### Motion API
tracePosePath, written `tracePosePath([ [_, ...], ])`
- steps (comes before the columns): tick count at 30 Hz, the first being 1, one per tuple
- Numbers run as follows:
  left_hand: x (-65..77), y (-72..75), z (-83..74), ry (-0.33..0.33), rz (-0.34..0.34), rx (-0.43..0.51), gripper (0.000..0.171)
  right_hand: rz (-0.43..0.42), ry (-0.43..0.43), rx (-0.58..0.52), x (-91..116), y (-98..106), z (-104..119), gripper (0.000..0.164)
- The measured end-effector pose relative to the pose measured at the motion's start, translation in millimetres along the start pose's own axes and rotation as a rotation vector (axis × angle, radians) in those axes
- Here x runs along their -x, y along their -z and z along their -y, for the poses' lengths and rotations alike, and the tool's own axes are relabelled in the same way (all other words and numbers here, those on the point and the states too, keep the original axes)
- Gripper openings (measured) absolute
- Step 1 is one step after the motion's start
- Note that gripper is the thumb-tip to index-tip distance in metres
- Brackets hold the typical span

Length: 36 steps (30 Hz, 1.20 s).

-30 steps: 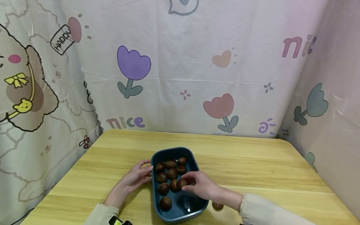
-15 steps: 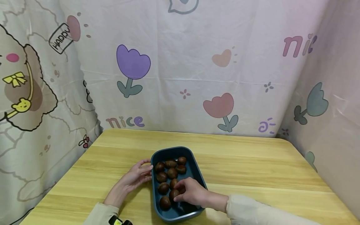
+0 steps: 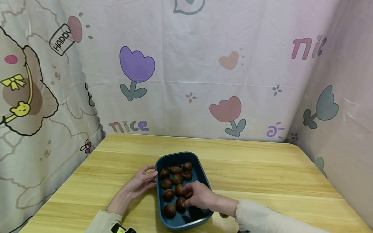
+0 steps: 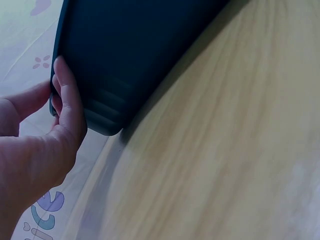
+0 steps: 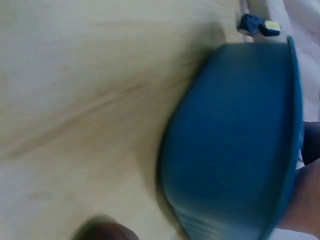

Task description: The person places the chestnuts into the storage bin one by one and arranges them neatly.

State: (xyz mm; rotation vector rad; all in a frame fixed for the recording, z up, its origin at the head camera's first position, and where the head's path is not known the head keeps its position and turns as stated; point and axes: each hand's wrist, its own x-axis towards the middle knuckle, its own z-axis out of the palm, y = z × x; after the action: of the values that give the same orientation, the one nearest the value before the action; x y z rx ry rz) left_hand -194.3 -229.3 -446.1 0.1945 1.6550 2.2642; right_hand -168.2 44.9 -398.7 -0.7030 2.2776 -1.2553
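A dark blue rectangular container [image 3: 198, 161] on the wooden table holds several brown chestnuts [image 3: 177, 179]. My left hand [image 3: 140, 182] grips its left side; in the left wrist view, the fingers lie against the outer wall [image 4: 130, 50] and the thumb meets the rim. Reaching over the right side, my right hand [image 3: 201, 195] pinches a chestnut [image 3: 180, 204] low down inside the container. Beside it, one more chestnut [image 3: 188, 195] is half covered by the fingers. The right wrist view shows only the container's outer wall [image 5: 230, 140], not the right hand.
Another chestnut [image 3: 223, 215] lies on the table [image 3: 262, 168] right of the container, mostly behind my right wrist; part of it shows in the right wrist view. A printed cloth [image 3: 180, 74] hangs behind the table and along both sides.
My right hand has moved left and toward the container's near end, with the chestnut at its fingertips, and has hardly shifted during the last half second. My left hand stays in place.
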Motion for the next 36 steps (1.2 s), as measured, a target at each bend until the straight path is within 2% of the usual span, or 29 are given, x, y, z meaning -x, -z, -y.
tracePosePath([
  [4,0.6,0.1,-0.8,0.004,-0.001,0.004,0.036,-0.010,0.047,-0.051,2,15,5,0.032],
  [11,0.0,0.0,-1.5,0.009,0.004,0.015,0.033,-0.101,0.116,-0.059,16,52,11,0.026],
  [19,0.5,0.4,-1.2,0.009,-0.002,0.017,0.033,-0.183,0.123,-0.075,41,80,-14,0.017],
  [28,-2.0,-1.1,1.1,-0.003,0.021,0.037,0.029,-0.148,0.060,-0.049,63,77,-59,0.017],
  [36,0.8,-1.0,-1.1,-0.003,0.013,0.038,0.029,-0.101,0.041,-0.114,72,64,-82,0.020],
])
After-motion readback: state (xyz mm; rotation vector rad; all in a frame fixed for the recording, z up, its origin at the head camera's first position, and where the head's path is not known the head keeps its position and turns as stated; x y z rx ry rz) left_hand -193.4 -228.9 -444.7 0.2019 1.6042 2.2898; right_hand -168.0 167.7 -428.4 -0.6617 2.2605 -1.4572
